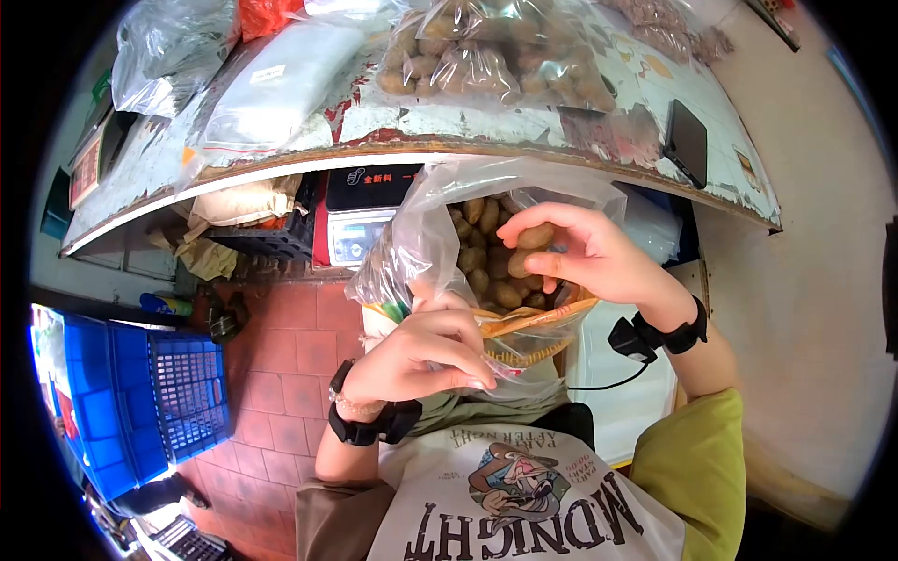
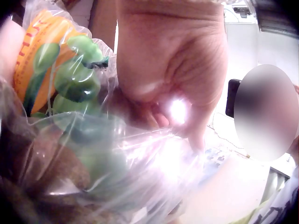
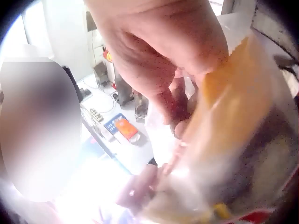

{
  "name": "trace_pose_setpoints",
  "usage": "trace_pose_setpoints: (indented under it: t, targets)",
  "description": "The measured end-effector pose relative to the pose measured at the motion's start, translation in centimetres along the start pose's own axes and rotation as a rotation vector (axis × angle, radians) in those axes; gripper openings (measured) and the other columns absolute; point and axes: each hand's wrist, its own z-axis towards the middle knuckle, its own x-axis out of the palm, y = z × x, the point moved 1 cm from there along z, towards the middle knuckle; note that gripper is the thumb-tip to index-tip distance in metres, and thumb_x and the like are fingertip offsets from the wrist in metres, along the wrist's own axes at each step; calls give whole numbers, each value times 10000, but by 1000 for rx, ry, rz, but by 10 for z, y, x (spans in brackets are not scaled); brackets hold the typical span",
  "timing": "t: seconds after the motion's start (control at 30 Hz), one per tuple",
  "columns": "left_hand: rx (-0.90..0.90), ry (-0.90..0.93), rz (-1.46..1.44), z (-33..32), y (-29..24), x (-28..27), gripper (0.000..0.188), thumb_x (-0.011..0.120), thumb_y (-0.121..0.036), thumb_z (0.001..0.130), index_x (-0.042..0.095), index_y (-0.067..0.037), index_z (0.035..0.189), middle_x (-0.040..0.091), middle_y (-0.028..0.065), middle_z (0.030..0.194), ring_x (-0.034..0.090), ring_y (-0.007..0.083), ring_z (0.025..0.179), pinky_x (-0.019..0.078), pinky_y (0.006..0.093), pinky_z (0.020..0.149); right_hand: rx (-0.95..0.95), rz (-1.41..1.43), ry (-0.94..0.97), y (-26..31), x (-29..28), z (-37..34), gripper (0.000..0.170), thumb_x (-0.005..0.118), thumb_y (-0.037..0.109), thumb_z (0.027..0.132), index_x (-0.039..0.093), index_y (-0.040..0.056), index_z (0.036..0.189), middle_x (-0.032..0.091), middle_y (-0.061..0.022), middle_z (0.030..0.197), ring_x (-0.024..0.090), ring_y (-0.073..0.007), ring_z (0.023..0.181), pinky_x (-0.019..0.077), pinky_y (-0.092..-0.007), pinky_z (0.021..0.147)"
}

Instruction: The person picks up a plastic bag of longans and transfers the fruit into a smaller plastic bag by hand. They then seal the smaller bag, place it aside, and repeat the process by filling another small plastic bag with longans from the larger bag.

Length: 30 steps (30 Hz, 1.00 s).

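Observation:
A clear plastic bag (image 1: 412,220) with an orange and green printed band stands open in front of the person, full of small brown oval fruits (image 1: 479,280). Over its mouth, the right hand (image 1: 594,252) pinches brown oval fruit (image 1: 535,237) between thumb and fingers. The left hand (image 1: 426,351) grips the bag's near left edge with bent fingers. In the left wrist view, clear plastic (image 2: 140,144) bunches under that hand. The right wrist view shows the right hand (image 3: 173,56) reaching behind the bag's blurred orange band (image 3: 238,93), which partly hides the fingers.
A worn counter (image 1: 346,154) runs across the back, holding filled fruit bags (image 1: 496,61), a stack of clear bags (image 1: 276,89) and a phone (image 1: 686,143). Below it sits a scale (image 1: 360,229). Blue crates (image 1: 187,393) stand at left on the tiled floor (image 1: 281,365).

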Motion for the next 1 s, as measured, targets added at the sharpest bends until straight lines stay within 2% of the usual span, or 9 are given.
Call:
trace_pose_setpoints:
  t: [0.07, 0.27, 0.4, 0.53, 0.73, 0.8, 0.87, 0.93, 1.0]
  targets:
    - [-4, 1, 1, -1, 1, 0, 104, 773, -160, 754, 753, -183, 854, 624, -84, 835, 487, 156, 879, 345, 326, 865, -91, 238, 3, 4, 3, -3, 341, 614, 36, 921, 540, 38, 1254, 582, -67, 1198, 578, -108, 974, 522, -250, 712]
    - [-11, 9, -3, 0, 2, 1, 123, 777, -149, 742, 755, -182, 858, 620, -80, 836, 488, 157, 879, 339, 325, 862, -4, 179, 34, -6, 20, -9, 294, 604, 53, 934, 546, 43, 1222, 574, -36, 1142, 565, -80, 976, 521, -219, 707]
    - [-17, 12, -13, -1, 2, 1, 122, 780, -143, 739, 756, -176, 854, 615, -76, 832, 489, 160, 881, 338, 327, 858, -61, 95, -55, -7, 28, -8, 242, 633, 107, 931, 559, 53, 1155, 568, 9, 1058, 540, -40, 829, 488, -212, 636]
    - [-36, 23, -37, -2, 1, 0, 127, 791, -140, 731, 756, -172, 849, 607, -63, 829, 488, 162, 880, 337, 332, 860, -63, 154, -66, -9, 28, -4, 220, 595, 105, 955, 542, 49, 1161, 587, 0, 1038, 539, -26, 766, 455, -182, 606]
    - [-60, 24, -102, -4, 0, -3, 142, 807, -146, 716, 754, -174, 845, 545, -38, 828, 480, 171, 879, 328, 340, 865, 3, 371, 119, 13, 52, -35, 277, 557, 220, 988, 467, 48, 1185, 549, -22, 1039, 513, -56, 720, 439, -203, 600]
    - [-40, 17, -98, -5, 5, -1, 142, 805, -143, 718, 755, -176, 846, 533, -37, 837, 477, 172, 883, 322, 338, 866, -50, 513, 85, 9, 71, -49, 219, 520, 212, 1006, 474, 71, 1169, 541, -1, 924, 466, -43, 682, 405, -196, 566]
    - [-20, 14, -98, -5, 7, 0, 142, 803, -139, 719, 755, -178, 847, 522, -36, 845, 475, 172, 887, 315, 336, 867, -31, 583, 47, 9, 85, -56, 228, 496, 222, 1017, 446, 73, 1182, 532, 1, 937, 468, -50, 686, 408, -205, 580]
    - [-47, 69, -112, -5, 5, -1, 146, 800, -137, 720, 757, -182, 852, 527, -37, 871, 472, 171, 893, 304, 331, 862, -14, 776, -126, 4, 97, -59, 251, 481, 225, 1023, 411, 75, 1212, 518, 3, 952, 473, -50, 708, 416, -207, 607]
    - [-41, 77, -124, -3, 5, 0, 147, 799, -135, 719, 759, -186, 851, 522, -38, 870, 472, 169, 890, 301, 332, 857, -15, 747, -119, -6, 100, -60, 260, 470, 217, 1026, 386, 77, 1229, 505, -6, 1008, 485, -50, 743, 429, -209, 634]
